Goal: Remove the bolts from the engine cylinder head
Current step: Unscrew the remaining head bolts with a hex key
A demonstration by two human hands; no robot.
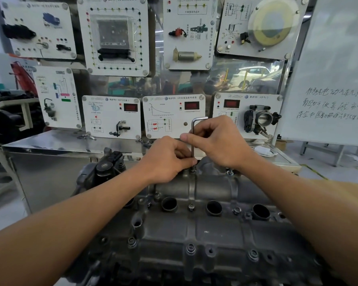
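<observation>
dark cast metal fills the near view: the cylinder head (194, 234) lies across the surface with its long axis running left to right. a row of bolts (190, 249) is seated along its near edge. past them stand three open round wells (169, 203) and another seated bolt (191, 207) between the first two.

at the far edge both hands work on one far bolt (192, 169). the hex key (193, 141) stands upright on it, long axis vertical, its short arm bent to the right at the top. the left hand (170, 157) is lower and nearer the bolt, with fingers pinched together on the foot of the key. the right hand (217, 141) has fingers curled round the upper shaft, just under the bend. the bolt sits straight below both grips, so the next turn likely spins about that upright line.

behind them, white training panels (174, 116) carry vw roundels, printed chinese titles and red digital displays. a whiteboard (329, 79) on the right bears handwritten chinese, too loose to read surely.
</observation>
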